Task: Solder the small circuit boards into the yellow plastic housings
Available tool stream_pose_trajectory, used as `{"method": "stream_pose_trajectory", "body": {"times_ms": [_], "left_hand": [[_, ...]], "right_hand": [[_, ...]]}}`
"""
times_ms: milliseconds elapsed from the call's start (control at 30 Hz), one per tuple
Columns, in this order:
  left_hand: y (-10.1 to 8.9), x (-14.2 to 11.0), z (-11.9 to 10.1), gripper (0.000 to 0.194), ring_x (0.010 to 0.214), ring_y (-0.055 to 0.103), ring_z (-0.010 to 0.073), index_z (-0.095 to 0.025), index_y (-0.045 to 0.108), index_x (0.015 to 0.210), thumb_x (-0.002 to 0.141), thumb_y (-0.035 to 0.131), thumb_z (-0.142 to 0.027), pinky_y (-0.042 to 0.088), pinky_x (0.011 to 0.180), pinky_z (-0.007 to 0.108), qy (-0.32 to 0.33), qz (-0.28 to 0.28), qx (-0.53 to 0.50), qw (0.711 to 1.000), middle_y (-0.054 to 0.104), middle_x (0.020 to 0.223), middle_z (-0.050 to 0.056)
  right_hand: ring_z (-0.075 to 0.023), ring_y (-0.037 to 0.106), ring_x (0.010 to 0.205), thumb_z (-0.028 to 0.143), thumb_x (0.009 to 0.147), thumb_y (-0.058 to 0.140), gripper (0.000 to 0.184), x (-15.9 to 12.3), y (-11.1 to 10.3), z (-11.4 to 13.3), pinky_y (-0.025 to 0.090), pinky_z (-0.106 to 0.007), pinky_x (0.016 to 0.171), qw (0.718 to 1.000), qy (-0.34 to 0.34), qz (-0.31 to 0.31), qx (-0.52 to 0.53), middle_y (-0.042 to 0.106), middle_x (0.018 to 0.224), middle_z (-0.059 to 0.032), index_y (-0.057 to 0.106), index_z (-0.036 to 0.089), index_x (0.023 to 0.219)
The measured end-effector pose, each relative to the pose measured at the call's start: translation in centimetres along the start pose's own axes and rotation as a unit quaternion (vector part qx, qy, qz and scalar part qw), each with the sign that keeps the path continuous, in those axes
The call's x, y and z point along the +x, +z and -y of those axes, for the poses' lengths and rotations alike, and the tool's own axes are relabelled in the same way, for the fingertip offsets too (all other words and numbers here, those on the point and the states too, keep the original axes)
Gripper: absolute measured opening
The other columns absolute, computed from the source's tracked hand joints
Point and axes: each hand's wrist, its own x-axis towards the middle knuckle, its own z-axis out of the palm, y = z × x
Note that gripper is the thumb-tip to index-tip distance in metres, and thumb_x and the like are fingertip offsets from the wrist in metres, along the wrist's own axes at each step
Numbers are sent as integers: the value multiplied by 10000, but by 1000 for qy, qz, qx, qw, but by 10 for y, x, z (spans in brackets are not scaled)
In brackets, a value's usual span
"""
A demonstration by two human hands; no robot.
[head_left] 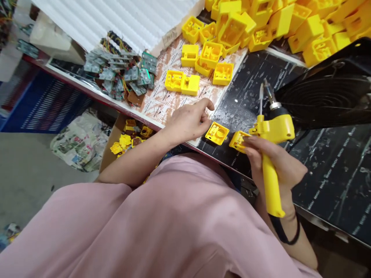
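My right hand (274,162) is wrapped round the handle of a yellow soldering gun (272,133), its metal tip pointing up over the black mat (333,166). A small yellow plastic part (237,139) sits against the fingertips of that hand. My left hand (189,121) rests knuckles-up on the patterned sheet (162,102) at the bench edge, fingers curled, touching another yellow square housing (217,133); I see nothing held in it.
A heap of yellow housings (290,23) fills the far right, with several loose ones (203,61) on the sheet. A pile of circuit boards with wires (121,69) lies left. A black fan (327,96) stands right. A box of yellow parts (130,135) sits below the bench.
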Motion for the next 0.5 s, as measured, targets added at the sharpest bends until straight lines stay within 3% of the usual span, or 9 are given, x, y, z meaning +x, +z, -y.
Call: {"method": "stream_pose_trajectory", "body": {"times_ms": [100,167,233,333,500], "left_hand": [[-1,-2,9,350,671,617,108,-154,663,1163,843,534,-215,437,656,230,15,-19,-80,997,713,783,-16],[-1,-3,14,340,664,610,110,-142,701,1122,846,536,-251,446,663,238,24,-24,-112,993,702,768,-6],[-2,-4,18,305,640,595,112,-143,734,1038,835,543,-269,445,646,242,24,-19,-123,992,686,732,-4],[-5,-5,19,250,645,586,117,-165,744,936,831,553,-285,452,644,248,44,-19,-86,995,681,758,5],[-9,-3,18,235,922,645,185,-199,756,888,892,568,-340,491,856,317,179,-39,25,983,709,984,59]], "right_hand": [[-189,721,942,347,848,769,496,8,15,2,576,-297,910,999,-13,31,36,735,1078,-54,553,226,1278],[-220,700,1011,397,828,785,607,10,25,5,533,-407,1043,997,-29,54,45,715,1113,-69,498,212,1329],[-208,698,926,404,863,748,554,11,32,6,510,-447,1074,997,-43,64,25,713,1015,-41,497,212,1318],[-163,672,778,337,895,712,466,10,38,8,519,-417,1048,997,-40,58,-9,692,878,16,506,245,1304],[-149,665,736,320,900,709,454,12,39,10,516,-426,1049,998,-31,47,-23,684,836,37,512,270,1306]]}}
